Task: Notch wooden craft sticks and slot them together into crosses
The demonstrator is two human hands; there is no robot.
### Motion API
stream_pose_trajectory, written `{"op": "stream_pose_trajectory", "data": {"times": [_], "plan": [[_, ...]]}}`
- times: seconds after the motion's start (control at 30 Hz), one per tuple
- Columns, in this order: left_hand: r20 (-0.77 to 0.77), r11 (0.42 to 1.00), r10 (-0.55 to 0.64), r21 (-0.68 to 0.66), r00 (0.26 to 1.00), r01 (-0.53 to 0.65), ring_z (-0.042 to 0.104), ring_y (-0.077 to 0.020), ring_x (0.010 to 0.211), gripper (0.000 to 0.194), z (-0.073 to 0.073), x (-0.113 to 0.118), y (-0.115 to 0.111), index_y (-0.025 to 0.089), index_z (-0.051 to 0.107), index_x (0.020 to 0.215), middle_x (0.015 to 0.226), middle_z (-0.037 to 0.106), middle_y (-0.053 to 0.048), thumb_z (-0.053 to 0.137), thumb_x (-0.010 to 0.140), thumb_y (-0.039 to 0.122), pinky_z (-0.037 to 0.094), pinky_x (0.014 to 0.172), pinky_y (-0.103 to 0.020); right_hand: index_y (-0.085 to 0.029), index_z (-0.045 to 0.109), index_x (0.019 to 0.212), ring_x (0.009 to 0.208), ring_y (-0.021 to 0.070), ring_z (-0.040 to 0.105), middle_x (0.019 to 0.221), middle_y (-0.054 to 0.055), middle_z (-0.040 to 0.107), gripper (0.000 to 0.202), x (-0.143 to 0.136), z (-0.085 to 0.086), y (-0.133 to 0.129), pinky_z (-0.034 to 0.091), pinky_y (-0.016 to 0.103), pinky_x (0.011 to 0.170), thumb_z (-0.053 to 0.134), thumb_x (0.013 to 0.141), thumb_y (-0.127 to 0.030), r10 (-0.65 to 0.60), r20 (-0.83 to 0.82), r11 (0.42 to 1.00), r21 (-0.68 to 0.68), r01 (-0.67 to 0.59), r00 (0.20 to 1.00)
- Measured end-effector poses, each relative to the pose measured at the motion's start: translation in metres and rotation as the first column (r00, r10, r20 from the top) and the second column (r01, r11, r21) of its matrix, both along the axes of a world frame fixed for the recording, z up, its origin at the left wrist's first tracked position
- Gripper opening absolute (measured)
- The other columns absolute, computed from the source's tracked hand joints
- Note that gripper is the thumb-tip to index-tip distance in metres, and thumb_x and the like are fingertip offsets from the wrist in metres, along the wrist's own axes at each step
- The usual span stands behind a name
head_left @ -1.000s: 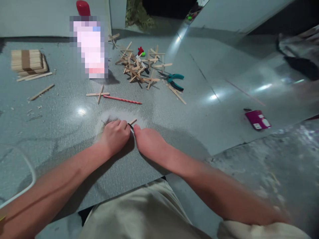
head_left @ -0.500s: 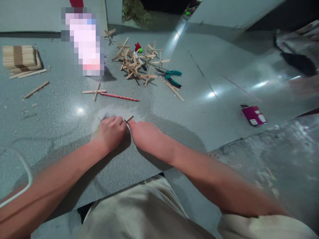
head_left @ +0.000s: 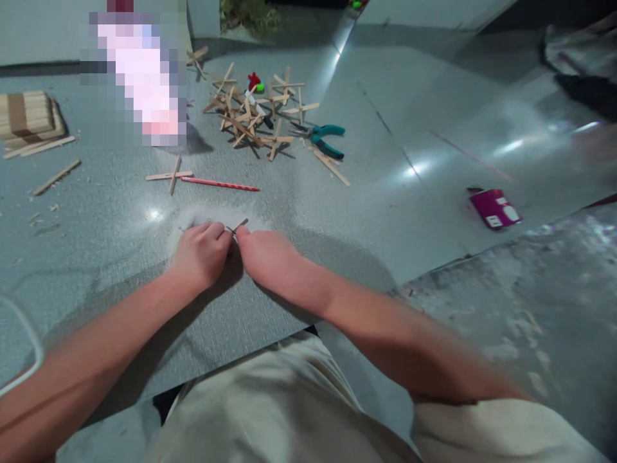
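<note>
My left hand is closed, knuckles up, low over the table. Beside it my right hand is closed too, its thumb and fingertips almost touching the left fingers. A short end of a wooden craft stick pokes out between them, with a thin dark piece crossing at the same spot. Fingers hide most of both, so the exact grip of each hand is hard to see. Pale dust lies around the left hand. Beyond the hands lie a red striped pencil and two crossed craft sticks.
A heap of crossed craft sticks sits farther back, with teal-handled pliers to its right. Bundled craft sticks lie at the far left. A purple packet rests near the right table edge. A white cable curves over my left forearm.
The view has shifted slightly, so most things on the table appear a little farther left. Both hands stay closed together around the stick, their hold looking the same.
</note>
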State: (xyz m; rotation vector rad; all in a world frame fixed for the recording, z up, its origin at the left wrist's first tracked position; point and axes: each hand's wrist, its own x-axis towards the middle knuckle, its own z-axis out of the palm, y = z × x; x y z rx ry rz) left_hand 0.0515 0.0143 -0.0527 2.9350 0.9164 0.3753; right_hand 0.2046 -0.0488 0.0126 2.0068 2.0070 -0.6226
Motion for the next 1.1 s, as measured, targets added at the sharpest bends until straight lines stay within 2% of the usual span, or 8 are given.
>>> {"op": "stream_pose_trajectory", "data": {"times": [0.27,0.57,0.83,1.0,1.1], "plan": [[0.003,0.999,0.051,0.009,0.999,-0.051,0.050,-0.0200,0.062,0.020,0.0039,-0.0004,-0.0022,0.021,0.063,0.071,0.071,0.061,-0.006,0.056,0.088,0.013,0.024,0.059,-0.036,-0.008,0.061,0.135,0.100,0.0274,0.083,0.107,0.021,0.083,0.037,-0.0001,-0.0046,-0.0032,0.062,0.033,0.078,0.039,0.105,-0.006,-0.023,-0.034,0.999,0.023,0.024,0.999],[0.015,0.998,0.062,-0.021,0.998,-0.061,0.052,-0.0206,0.065,0.024,0.0030,-0.0008,-0.0026,0.021,0.061,0.070,0.072,0.060,-0.006,0.056,0.091,0.013,0.025,0.059,-0.037,-0.008,0.062,0.136,0.101,0.0280,0.082,0.110,0.022,0.083,0.039,0.0000,-0.0009,0.0038,0.061,0.034,0.079,0.041,0.103,-0.006,-0.032,-0.059,0.999,-0.020,0.031,0.998],[0.006,0.997,0.068,-0.022,0.998,-0.068,0.053,-0.0200,0.065,0.023,0.0050,-0.0001,-0.0032,0.022,0.060,0.069,0.072,0.061,-0.006,0.058,0.088,0.008,0.025,0.059,-0.037,-0.009,0.061,0.137,0.101,0.0282,0.082,0.109,0.020,0.083,0.040,0.0005,-0.0026,0.0047,0.059,0.034,0.079,0.042,0.102,-0.006,-0.021,-0.051,1.000,-0.023,0.020,0.998],[0.006,0.995,0.096,0.010,0.995,-0.096,0.056,-0.0199,0.064,0.020,0.0068,-0.0012,-0.0064,0.021,0.064,0.071,0.072,0.064,-0.007,0.061,0.091,0.016,0.024,0.059,-0.036,-0.010,0.060,0.138,0.099,0.0292,0.081,0.107,0.021,0.082,0.040,0.0050,-0.0021,0.0000,0.056,0.034,0.076,0.038,0.104,-0.007,-0.002,-0.035,1.000,0.015,0.002,0.999],[0.019,0.992,0.124,0.035,0.992,-0.124,0.057,-0.0195,0.061,0.020,0.0103,-0.0047,-0.0097,0.020,0.071,0.080,0.074,0.068,-0.007,0.060,0.096,0.023,0.024,0.058,-0.035,-0.009,0.060,0.138,0.096,0.0295,0.081,0.104,0.021,0.081,0.040,0.0076,-0.0004,-0.0028,0.054,0.034,0.072,0.036,0.106,-0.010,0.013,-0.016,1.000,0.027,-0.013,1.000]]}}
